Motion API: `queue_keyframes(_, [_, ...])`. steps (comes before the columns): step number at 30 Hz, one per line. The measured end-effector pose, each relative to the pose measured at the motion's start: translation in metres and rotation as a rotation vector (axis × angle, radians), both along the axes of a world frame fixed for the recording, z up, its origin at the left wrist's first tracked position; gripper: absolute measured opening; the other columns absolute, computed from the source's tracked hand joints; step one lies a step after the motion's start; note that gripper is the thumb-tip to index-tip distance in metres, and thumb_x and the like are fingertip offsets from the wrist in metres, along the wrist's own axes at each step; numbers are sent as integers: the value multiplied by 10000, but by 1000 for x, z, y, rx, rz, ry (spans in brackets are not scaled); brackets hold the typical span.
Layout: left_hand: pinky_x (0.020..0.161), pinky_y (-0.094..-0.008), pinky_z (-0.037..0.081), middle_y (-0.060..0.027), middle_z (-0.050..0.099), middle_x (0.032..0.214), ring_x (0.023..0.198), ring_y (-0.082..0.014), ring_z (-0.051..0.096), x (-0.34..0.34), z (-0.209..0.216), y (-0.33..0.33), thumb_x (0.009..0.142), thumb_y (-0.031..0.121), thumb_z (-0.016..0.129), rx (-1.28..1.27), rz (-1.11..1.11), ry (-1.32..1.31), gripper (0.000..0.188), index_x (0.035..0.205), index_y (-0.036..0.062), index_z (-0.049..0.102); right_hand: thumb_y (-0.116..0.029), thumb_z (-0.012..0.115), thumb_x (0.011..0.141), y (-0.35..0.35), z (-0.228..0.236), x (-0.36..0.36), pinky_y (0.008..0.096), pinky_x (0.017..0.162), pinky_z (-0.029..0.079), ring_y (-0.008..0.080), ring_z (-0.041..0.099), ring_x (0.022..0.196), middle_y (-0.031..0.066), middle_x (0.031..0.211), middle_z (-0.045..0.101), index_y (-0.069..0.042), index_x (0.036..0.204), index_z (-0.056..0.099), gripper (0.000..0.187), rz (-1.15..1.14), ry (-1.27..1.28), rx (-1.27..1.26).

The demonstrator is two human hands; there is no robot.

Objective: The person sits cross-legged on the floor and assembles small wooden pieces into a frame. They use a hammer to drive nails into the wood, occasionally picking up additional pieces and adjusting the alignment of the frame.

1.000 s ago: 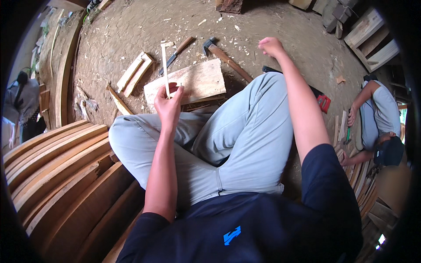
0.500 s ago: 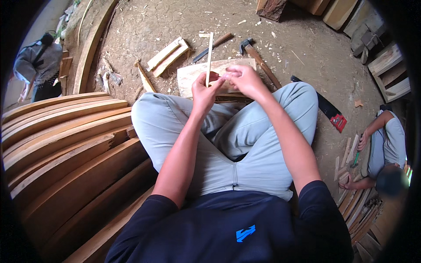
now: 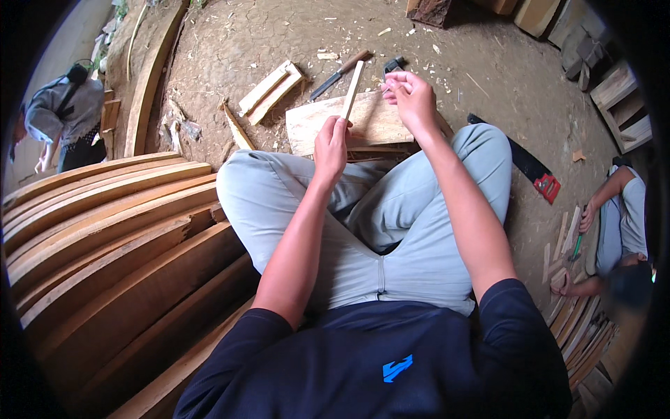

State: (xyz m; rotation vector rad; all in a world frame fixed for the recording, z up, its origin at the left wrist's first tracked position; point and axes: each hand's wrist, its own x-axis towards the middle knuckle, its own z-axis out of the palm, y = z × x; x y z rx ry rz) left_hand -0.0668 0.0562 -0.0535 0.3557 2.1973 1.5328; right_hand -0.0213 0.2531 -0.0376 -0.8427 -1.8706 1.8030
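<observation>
Seemingly to free its tip, left hand (image 3: 331, 148) grips slim pale wooden stick (image 3: 352, 89) low, over broad pale wooden board (image 3: 306, 127); right hand (image 3: 413, 105) half-curled near board's right end, contents unclear.

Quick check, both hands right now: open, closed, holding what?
Left hand: closed on a thin wooden stick.
Right hand: loosely curled, apart from the stick; cannot tell if it holds anything small.

Gap between right hand (image 3: 414, 105) and saw (image 3: 528, 163), hammer (image 3: 393, 64) apparently in the way
</observation>
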Motion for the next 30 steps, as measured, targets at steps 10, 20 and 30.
queue_keyframes(10, [592,-271,514,-78,680,967,667,-137,621,1,9,1,1037,217,523,361,-42,-433,274,1165,-6,617,-6,545,987,9,-2,-1,285,682,563,161,692,782,146,940,716,36,1271,554,288,49,-52,-42])
queue_keyframes(20, [667,-288,620,-161,705,1110,837,-178,710,-14,17,-2,989,123,640,549,211,-456,281,1197,-45,555,-85,706,924,4,24,4,262,662,537,110,666,751,98,872,736,24,1152,633,263,428,-116,-129])
queue_keyframes(30, [662,-290,626,-130,712,1017,799,-163,703,-15,14,-2,950,104,696,413,243,-386,239,1111,-30,580,-127,805,846,-3,11,3,277,695,533,111,662,747,64,828,736,-4,878,726,150,517,-39,-2])
